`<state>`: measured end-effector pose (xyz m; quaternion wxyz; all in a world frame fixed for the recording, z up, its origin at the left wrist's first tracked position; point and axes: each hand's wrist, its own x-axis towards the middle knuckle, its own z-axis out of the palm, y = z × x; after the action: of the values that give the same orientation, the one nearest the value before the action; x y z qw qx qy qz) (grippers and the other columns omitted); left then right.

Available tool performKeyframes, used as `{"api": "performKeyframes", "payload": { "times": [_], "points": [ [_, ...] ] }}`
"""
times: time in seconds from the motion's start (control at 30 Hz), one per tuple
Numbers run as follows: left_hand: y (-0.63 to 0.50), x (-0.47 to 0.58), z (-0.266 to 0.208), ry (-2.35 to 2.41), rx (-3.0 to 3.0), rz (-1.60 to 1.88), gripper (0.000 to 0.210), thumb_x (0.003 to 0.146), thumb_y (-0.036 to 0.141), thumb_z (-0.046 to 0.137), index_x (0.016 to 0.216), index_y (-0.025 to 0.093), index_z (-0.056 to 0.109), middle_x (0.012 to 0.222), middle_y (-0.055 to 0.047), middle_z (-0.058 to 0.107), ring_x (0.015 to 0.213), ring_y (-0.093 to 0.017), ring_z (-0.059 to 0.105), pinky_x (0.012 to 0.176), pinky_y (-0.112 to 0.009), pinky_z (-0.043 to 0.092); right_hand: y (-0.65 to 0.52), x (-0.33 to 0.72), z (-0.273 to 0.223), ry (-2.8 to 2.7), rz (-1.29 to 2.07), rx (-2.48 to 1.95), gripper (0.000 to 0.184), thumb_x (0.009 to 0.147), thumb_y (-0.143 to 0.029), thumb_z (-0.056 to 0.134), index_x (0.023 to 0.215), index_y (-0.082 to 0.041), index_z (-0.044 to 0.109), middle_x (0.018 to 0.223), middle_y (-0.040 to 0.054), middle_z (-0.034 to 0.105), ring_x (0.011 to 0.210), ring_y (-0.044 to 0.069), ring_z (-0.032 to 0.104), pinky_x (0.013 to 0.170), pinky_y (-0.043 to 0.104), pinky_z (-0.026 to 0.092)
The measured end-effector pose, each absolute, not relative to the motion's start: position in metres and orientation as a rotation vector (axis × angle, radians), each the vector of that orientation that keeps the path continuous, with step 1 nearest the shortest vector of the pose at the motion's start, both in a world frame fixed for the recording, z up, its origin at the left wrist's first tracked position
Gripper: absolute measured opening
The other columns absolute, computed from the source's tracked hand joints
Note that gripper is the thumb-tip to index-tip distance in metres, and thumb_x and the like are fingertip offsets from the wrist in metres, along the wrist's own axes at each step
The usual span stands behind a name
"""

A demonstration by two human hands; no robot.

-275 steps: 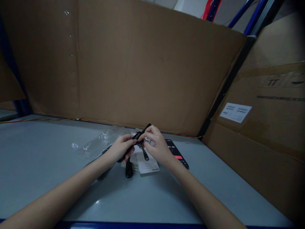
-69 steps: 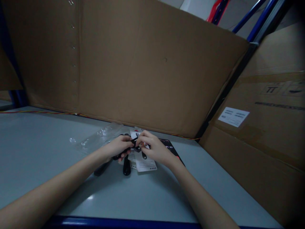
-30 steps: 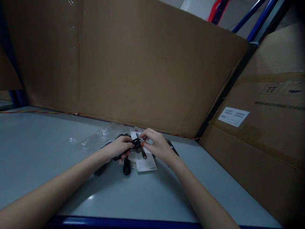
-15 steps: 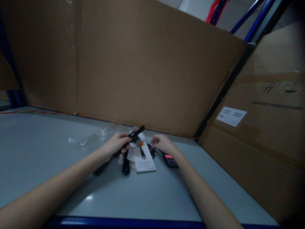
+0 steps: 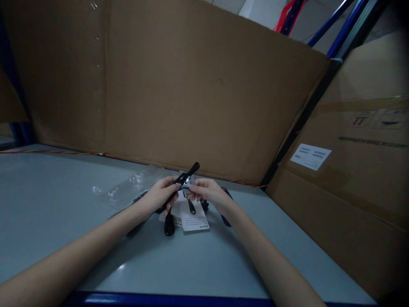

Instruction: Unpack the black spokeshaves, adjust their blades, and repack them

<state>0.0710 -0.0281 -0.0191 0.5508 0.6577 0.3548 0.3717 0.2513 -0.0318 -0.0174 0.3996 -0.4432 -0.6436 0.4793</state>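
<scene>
My left hand [image 5: 162, 194] is closed around a long black tool [image 5: 192, 169] with a slotted middle, held at a slant with one rounded end pointing up and right. My right hand [image 5: 204, 191] pinches a small silver metal piece [image 5: 186, 182] against the tool's middle. Below my left hand, another black handle [image 5: 169, 225] lies on the table. Printed cards [image 5: 195, 221] lie beneath both hands, the top one showing a black-handled utensil. Small black parts [image 5: 205, 205] sit beside the cards, partly hidden by my right hand.
A clear plastic bag [image 5: 128, 185] lies behind my left hand. A dark device [image 5: 226, 219] shows partly behind my right wrist. Cardboard [image 5: 191, 94] walls off the back, and a large carton [image 5: 351, 170] stands at the right. A thin red-yellow wire [image 5: 64, 152] runs along the back edge.
My right hand has moved left from the small black parts to the tool, and now holds the silver piece against it. The tool in my left hand has risen slightly.
</scene>
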Motion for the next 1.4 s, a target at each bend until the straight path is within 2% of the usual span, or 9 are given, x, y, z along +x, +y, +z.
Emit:
{"api": "performKeyframes", "payload": {
  "times": [0.17, 0.33, 0.5, 0.63, 0.8, 1.07, 1.17, 1.23, 1.4],
  "points": [
    [-0.028, 0.07, -0.019, 0.826, 1.634, 0.901, 0.018, 0.08, 0.032, 0.048, 0.09, 0.017, 0.044, 0.043, 0.011, 0.042, 0.027, -0.006, 0.037, 0.026, -0.016, 0.032, -0.033, 0.25, -0.017, -1.44, 1.361, -1.052, 0.032, 0.067, -0.042, 0.067, 0.076, -0.013, 0.06, 0.069, 0.0047, 0.065, 0.056, 0.01, 0.058, 0.051, 0.02, 0.04],
    [-0.032, 0.072, -0.02, 0.821, 1.66, 0.89, 0.027, 0.078, 0.036, 0.05, 0.096, 0.017, 0.045, 0.042, 0.011, 0.041, 0.026, -0.006, 0.038, 0.026, -0.015, 0.031, -0.038, 0.24, -0.019, -1.419, 1.313, -1.053, 0.032, 0.065, -0.04, 0.07, 0.075, -0.011, 0.06, 0.063, 0.0036, 0.063, 0.052, 0.009, 0.057, 0.05, 0.02, 0.042],
    [-0.03, 0.069, -0.017, 0.902, 1.661, 0.86, 0.022, 0.079, 0.032, 0.049, 0.094, 0.016, 0.046, 0.046, 0.01, 0.044, 0.029, -0.006, 0.04, 0.027, -0.015, 0.032, -0.03, 0.257, -0.018, -1.603, 1.371, -1.126, 0.026, 0.072, -0.036, 0.063, 0.081, -0.011, 0.06, 0.064, 0.0028, 0.063, 0.053, 0.009, 0.058, 0.052, 0.02, 0.044],
    [-0.025, 0.065, -0.016, 0.984, 1.671, 0.859, 0.016, 0.081, 0.031, 0.047, 0.089, 0.017, 0.046, 0.048, 0.008, 0.047, 0.03, -0.007, 0.043, 0.028, -0.017, 0.034, -0.018, 0.274, -0.025, -1.773, 1.188, -1.384, 0.014, 0.078, -0.022, 0.056, 0.089, -0.014, 0.059, 0.064, 0.0002, 0.062, 0.048, 0.007, 0.055, 0.047, 0.019, 0.043],
    [-0.02, 0.062, -0.012, 1.035, 1.644, 0.912, 0.015, 0.082, 0.029, 0.045, 0.092, 0.017, 0.045, 0.046, 0.006, 0.049, 0.03, -0.008, 0.046, 0.03, -0.017, 0.033, -0.008, 0.29, -0.032, -1.766, 0.869, -1.626, 0.025, 0.08, -0.013, 0.048, 0.105, -0.017, 0.049, 0.066, -0.0013, 0.058, 0.044, 0.007, 0.052, 0.043, 0.018, 0.042],
    [-0.014, 0.058, -0.006, 1.091, 1.471, 0.921, 0.01, 0.081, 0.024, 0.046, 0.079, 0.015, 0.049, 0.044, 0.005, 0.048, 0.034, -0.007, 0.044, 0.039, -0.019, 0.033, 0.0, 0.313, -0.042, -1.909, 0.698, -1.804, 0.017, 0.078, -0.013, 0.045, 0.087, -0.016, 0.059, 0.063, -0.0012, 0.058, 0.041, 0.006, 0.047, 0.039, 0.017, 0.036],
    [-0.014, 0.055, -0.005, 1.128, 1.495, 0.864, 0.011, 0.079, 0.025, 0.049, 0.08, 0.014, 0.05, 0.045, 0.005, 0.049, 0.035, -0.008, 0.044, 0.039, -0.02, 0.032, 0.001, 0.311, -0.048, -1.971, 0.516, -1.846, 0.016, 0.08, -0.021, 0.046, 0.089, -0.016, 0.059, 0.07, 0.0017, 0.061, 0.051, 0.01, 0.053, 0.047, 0.021, 0.038],
    [-0.013, 0.053, -0.004, 1.152, 1.56, 0.824, 0.014, 0.077, 0.028, 0.053, 0.078, 0.015, 0.049, 0.045, 0.004, 0.051, 0.034, -0.008, 0.043, 0.037, -0.02, 0.03, 0.0, 0.308, -0.05, -2.007, 0.357, -1.847, 0.017, 0.08, -0.026, 0.048, 0.089, -0.016, 0.058, 0.079, 0.0052, 0.062, 0.067, 0.015, 0.057, 0.059, 0.025, 0.041],
    [-0.004, 0.046, -0.01, 1.24, 1.703, 0.81, 0.021, 0.072, 0.033, 0.057, 0.08, 0.016, 0.049, 0.046, 0.003, 0.054, 0.033, -0.011, 0.046, 0.035, -0.021, 0.03, -0.007, 0.296, -0.049, -2.077, 0.049, -1.827, 0.021, 0.081, -0.03, 0.048, 0.087, -0.014, 0.06, 0.099, 0.0141, 0.058, 0.099, 0.025, 0.05, 0.084, 0.036, 0.035]
  ]
}}
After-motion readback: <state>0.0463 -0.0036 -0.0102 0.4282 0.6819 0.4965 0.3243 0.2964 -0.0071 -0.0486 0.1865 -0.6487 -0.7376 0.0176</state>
